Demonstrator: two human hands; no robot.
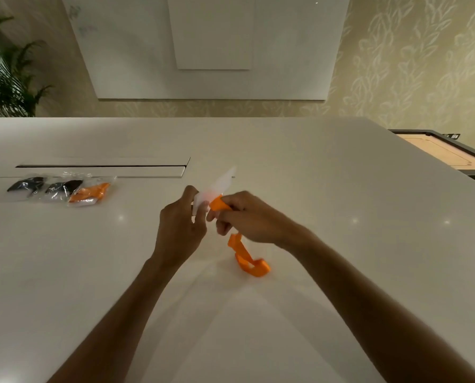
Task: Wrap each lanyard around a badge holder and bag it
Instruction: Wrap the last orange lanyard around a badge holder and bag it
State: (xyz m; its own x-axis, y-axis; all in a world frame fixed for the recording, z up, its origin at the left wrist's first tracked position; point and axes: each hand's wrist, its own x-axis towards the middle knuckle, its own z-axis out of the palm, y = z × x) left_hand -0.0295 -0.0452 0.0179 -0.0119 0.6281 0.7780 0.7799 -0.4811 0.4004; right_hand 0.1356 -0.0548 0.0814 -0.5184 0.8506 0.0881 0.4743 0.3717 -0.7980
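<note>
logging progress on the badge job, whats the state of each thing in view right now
badge holder: held off the table, gripped by the left hand
orange lanyard: partly wrapped, pinched by the right hand, tail trailing on the table
three bags: filled, lying side by side, two with black lanyards, one with orange

Your left hand (181, 222) grips the clear badge holder (217, 186) above the white table (313, 189), while your right hand (247, 217) pinches the orange lanyard (219, 205) against it. The lanyard's tail trails onto the table. Three filled bags (62, 189) lie far left.
</note>
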